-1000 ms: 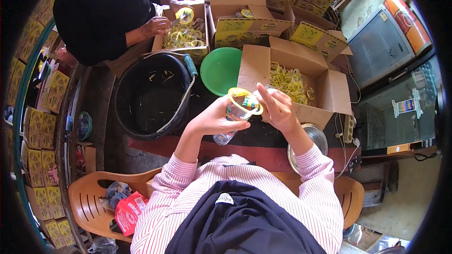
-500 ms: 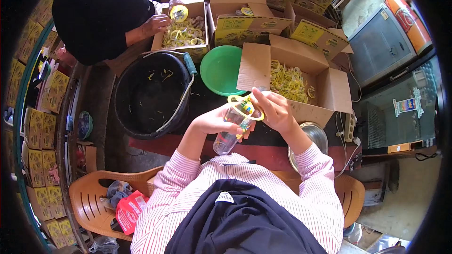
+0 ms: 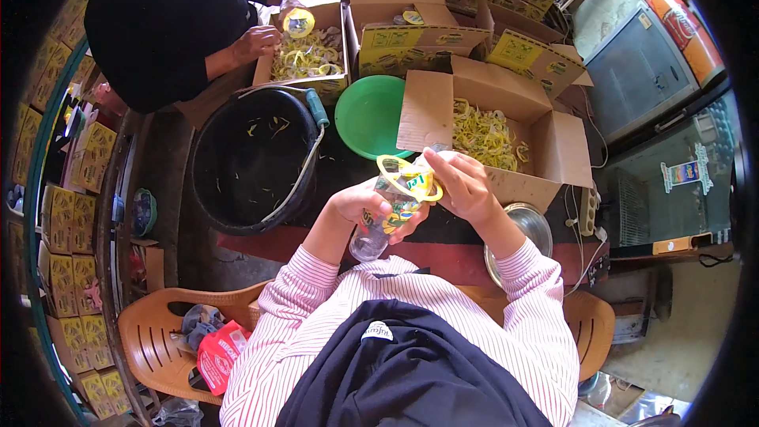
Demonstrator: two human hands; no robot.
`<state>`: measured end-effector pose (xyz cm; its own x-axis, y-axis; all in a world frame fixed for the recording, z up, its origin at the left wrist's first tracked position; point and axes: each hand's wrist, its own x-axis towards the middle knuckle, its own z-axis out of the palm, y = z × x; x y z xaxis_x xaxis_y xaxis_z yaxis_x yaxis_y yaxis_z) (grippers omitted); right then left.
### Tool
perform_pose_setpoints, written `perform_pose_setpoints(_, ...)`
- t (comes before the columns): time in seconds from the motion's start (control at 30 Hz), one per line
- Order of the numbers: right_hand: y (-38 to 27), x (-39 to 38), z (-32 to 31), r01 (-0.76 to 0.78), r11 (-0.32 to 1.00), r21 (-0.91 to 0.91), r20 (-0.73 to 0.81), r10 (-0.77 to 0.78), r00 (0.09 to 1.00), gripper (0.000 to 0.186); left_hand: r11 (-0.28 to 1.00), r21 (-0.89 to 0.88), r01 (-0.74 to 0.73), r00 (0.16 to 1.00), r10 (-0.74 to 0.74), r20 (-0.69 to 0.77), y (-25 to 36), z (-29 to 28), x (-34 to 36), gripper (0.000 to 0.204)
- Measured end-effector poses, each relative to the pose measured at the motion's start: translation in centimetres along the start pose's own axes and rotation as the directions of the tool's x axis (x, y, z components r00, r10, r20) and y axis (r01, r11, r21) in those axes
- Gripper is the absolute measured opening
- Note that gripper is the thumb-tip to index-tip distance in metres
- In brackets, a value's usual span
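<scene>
My left hand (image 3: 362, 204) is wrapped round a clear plastic cup (image 3: 370, 242) with green and yellow print. The cup is tilted, its open mouth up and away from me. A yellow rim (image 3: 387, 164) rings the mouth and stands partly off to the right side. My right hand (image 3: 466, 187) pinches at that side of the rim, fingers closed; a bit of clear film shows by its fingertips, and whether it holds anything more is hidden. Beyond my right hand, an open cardboard box (image 3: 514, 180) holds a heap of yellow strips (image 3: 482, 136).
A black bucket (image 3: 207, 190) with scraps inside stands at left, beside a green basin (image 3: 348, 122). A co-worker (image 3: 158, 24) holds a yellow-rimmed cup (image 3: 299, 22) over another box (image 3: 312, 81). A metal bowl (image 3: 541, 229) sits by my right forearm, near cables and a power strip (image 3: 588, 207).
The cup has turned in my left hand, bringing more of its print into view, and shifted slightly left. My right hand stays at the rim. The co-worker's cup has barely moved.
</scene>
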<state>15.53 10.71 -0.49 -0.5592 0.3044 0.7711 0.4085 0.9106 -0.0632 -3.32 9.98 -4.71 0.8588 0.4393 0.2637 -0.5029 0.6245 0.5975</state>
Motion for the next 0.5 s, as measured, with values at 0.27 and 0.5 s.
perform_pose_setpoints(0.27,-0.3,0.6,0.2,0.043,0.998,0.043,-0.059,-0.04,0.997,0.049,0.911,-0.411,0.035,0.996,0.001,0.088,-1.2,0.9,0.3,0.062)
perform_pose_setpoints(0.5,-0.4,0.4,0.7,0.038,0.998,0.044,-0.053,-0.035,0.998,0.048,0.678,-0.707,0.203,0.895,0.165,0.415,-2.6,0.1,1.6,0.057)
